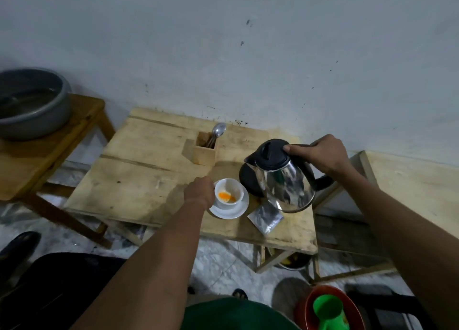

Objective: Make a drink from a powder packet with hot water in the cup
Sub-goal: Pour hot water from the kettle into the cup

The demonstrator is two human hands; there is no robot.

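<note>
A white cup [229,193] with orange powder at its bottom stands on a white saucer [236,211] on the wooden table [139,178]. My left hand [198,190] grips the cup's left side. My right hand [320,155] holds a steel kettle [285,180] by its black handle, thumb on the black lid; the kettle is lifted and tilted, spout toward the cup. Behind the kettle sits its black base [249,180]. A torn silver powder packet [265,218] lies on the table to the right of the saucer.
A wooden holder [205,150] with a metal spoon [218,131] stands behind the cup. A large metal pot [29,103] rests on a stool at left. A red basin with a green scoop [327,309] sits on the floor at lower right. A wall is close behind.
</note>
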